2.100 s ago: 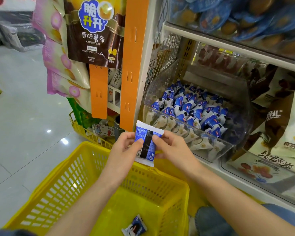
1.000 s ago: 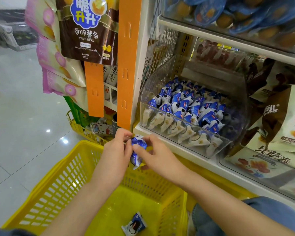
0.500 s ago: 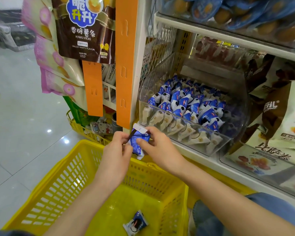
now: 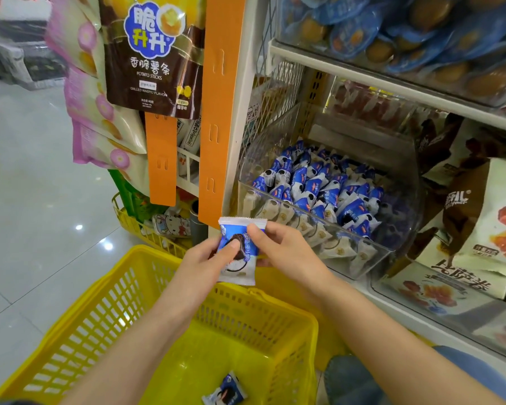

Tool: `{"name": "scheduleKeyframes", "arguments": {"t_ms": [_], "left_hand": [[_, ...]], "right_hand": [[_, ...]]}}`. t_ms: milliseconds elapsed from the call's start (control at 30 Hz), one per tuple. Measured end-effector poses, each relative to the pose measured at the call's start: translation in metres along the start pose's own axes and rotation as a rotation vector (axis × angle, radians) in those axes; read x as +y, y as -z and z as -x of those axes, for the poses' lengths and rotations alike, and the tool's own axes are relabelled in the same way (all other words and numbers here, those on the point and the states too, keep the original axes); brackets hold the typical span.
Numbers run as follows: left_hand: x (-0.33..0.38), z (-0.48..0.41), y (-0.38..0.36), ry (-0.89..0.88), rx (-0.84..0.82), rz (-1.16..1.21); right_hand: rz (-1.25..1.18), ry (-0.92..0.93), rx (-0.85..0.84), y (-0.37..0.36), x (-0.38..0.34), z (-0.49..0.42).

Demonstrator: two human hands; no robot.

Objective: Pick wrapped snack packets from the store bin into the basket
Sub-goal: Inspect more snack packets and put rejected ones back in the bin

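Both hands gripping one cookie packet (image 4: 237,252)

Left hand (image 4: 205,258) and right hand (image 4: 287,252) are pinching it upright at frame centre, directly above the yellow basket (image 4: 123,311).

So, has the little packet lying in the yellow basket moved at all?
No. The packet lies at the same spot on the basket floor, close to its near edge.

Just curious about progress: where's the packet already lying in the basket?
Head view, bottom centre: the loose packet lies on the floor of the yellow basket, below the left hand and right hand gripping another packet.
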State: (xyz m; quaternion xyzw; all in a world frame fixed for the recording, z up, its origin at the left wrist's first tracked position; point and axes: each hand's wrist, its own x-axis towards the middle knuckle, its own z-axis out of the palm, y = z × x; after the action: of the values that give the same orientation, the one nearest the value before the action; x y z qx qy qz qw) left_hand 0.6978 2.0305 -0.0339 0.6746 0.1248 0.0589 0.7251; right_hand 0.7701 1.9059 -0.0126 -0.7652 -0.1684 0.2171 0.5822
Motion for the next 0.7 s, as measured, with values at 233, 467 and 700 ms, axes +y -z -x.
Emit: {"name": "scheduleKeyframes", "arguments": {"t_ms": [233, 467, 700], "left_hand": [[0.002, -0.001, -0.004, 0.019, -0.123, 0.075], [0.013, -0.005, -0.013, -0.064, -0.166, 0.136], [0.018, -0.019, -0.028, -0.103, -0.080, 0.187]], "right_hand": [[0.212, 0.190, 0.292, 0.004, -0.004, 0.001], [0.289, 0.297, 0.361, 0.030, -0.024, 0.006], [0.919, 0.036, 0.532, 0.127, -0.037, -0.041]]}}
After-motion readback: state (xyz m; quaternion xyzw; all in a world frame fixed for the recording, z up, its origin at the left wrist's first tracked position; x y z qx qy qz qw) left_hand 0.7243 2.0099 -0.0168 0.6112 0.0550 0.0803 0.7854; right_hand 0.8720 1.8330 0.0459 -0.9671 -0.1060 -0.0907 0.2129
